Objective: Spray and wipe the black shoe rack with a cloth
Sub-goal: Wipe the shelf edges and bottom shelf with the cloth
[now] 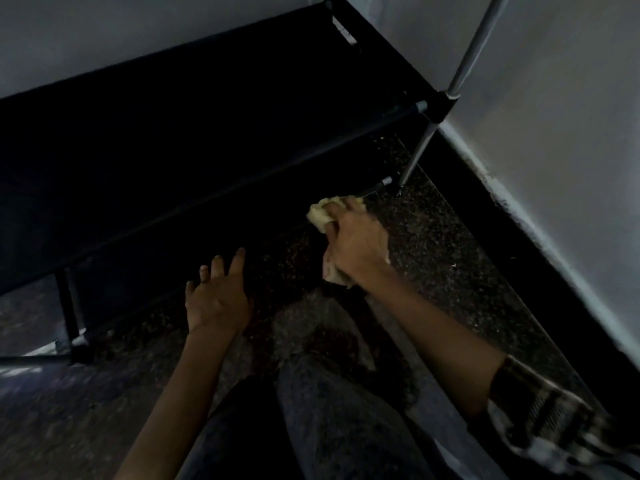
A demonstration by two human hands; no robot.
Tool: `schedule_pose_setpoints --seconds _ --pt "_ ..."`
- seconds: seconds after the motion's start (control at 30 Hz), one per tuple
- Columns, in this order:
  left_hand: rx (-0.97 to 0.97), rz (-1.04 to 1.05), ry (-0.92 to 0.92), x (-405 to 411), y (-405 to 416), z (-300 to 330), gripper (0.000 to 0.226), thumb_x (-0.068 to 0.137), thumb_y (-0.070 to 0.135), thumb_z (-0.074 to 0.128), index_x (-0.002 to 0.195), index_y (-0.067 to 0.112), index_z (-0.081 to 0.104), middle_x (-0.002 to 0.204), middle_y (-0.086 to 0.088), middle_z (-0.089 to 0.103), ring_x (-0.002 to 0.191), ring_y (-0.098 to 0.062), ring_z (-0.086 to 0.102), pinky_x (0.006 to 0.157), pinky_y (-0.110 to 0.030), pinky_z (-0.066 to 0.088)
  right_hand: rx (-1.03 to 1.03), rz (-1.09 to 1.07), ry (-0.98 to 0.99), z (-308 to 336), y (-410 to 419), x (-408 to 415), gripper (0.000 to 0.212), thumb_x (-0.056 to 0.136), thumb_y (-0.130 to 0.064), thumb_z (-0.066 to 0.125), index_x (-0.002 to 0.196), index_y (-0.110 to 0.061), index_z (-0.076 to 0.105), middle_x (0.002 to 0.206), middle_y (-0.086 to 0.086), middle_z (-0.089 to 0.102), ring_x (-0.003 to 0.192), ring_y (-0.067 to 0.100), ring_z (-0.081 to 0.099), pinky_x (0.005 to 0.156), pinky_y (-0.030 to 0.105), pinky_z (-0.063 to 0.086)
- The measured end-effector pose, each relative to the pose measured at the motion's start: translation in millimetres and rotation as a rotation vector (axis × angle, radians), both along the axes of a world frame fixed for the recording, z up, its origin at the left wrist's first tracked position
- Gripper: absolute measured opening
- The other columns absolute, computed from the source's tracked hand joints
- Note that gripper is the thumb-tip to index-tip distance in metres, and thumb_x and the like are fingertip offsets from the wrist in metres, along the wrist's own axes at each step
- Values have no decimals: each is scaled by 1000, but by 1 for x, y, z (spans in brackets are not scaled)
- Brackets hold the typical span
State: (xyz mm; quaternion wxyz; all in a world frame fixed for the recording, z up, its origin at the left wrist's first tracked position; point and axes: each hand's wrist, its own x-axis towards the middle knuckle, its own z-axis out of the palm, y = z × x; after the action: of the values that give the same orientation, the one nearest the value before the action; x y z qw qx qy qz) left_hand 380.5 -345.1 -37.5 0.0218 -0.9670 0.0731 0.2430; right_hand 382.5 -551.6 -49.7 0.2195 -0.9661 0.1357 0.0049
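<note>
The black shoe rack (207, 109) fills the upper left, with dark fabric shelves on metal tubes. My right hand (353, 240) grips a pale yellow cloth (320, 214) and holds it against the front bar of the lowest shelf, near the rack's right end. The cloth's tail hangs out below my wrist. My left hand (218, 296) is held low with fingers spread, reaching toward the same bottom bar; whether it touches the bar is too dark to tell. No spray bottle is in view.
A grey upright pole (467, 53) of the rack stands at the right corner close to the white wall (554, 133). A black skirting strip (512, 258) runs along the wall. The floor (433, 244) is dark speckled stone. My knee (329, 410) is at the bottom centre.
</note>
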Motion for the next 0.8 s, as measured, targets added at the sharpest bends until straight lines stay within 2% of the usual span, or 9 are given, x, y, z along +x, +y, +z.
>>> schedule_pose_setpoints --seconds 0.1,0.17,0.23,0.33,0.47,0.57,0.63,0.7,0.8 --pt "-17 -50 -28 1 -13 -2 76 94 38 47 150 28 -2 158 -4 5 144 -34 7 116 -48 10 97 268 -10 -2 45 -11 35 95 -30 47 128 -31 56 141 -4 45 122 25 46 98 31 37" --pt "-66 -83 -69 5 -17 -3 69 94 34 46 150 20 8 159 -1 7 146 -26 1 117 -47 5 87 338 16 -6 65 -17 36 94 -28 47 129 -31 55 141 -4 42 115 28 47 91 32 40" --pt "-93 -91 -75 8 -18 -2 66 94 31 46 150 16 14 158 -2 13 146 -23 4 117 -44 4 105 282 19 -9 62 -15 38 94 -25 47 130 -31 54 142 -5 40 113 27 48 89 32 39" --pt "-100 -86 -42 11 -20 1 68 94 31 47 150 14 13 157 -5 17 144 -22 15 117 -41 6 152 172 18 -8 33 -6 38 94 -24 47 130 -31 55 144 -4 41 119 27 49 98 33 41" --pt "-143 -68 -20 13 -21 2 69 93 29 50 150 12 13 157 -6 17 143 -23 19 117 -42 9 167 -43 -48 -6 -24 4 35 93 -27 50 126 -31 59 135 2 50 114 30 55 95 38 46" --pt "-171 -64 -2 12 -19 2 70 94 29 50 150 13 12 157 -6 14 144 -23 16 117 -42 11 358 -298 -51 -12 -56 9 34 93 -25 48 124 -29 60 124 6 60 112 28 57 94 37 46" --pt "-204 -61 13 12 -19 2 70 93 28 51 150 12 13 158 -7 13 144 -23 16 117 -42 12 441 -412 -38 -17 -60 8 34 94 -25 47 124 -28 60 124 6 61 113 27 57 94 36 45" --pt "-226 -54 18 13 -18 1 72 93 28 53 150 12 13 157 -7 13 144 -23 16 117 -42 13 421 -352 -37 -21 -43 3 34 94 -24 48 126 -26 60 129 6 58 115 26 55 95 32 43" --pt "-253 -37 22 14 -16 0 73 92 27 55 150 13 13 157 -7 13 144 -23 16 118 -41 14 430 -106 -35 -26 0 -7 34 93 -20 50 126 -21 61 132 7 54 115 28 55 97 33 43"
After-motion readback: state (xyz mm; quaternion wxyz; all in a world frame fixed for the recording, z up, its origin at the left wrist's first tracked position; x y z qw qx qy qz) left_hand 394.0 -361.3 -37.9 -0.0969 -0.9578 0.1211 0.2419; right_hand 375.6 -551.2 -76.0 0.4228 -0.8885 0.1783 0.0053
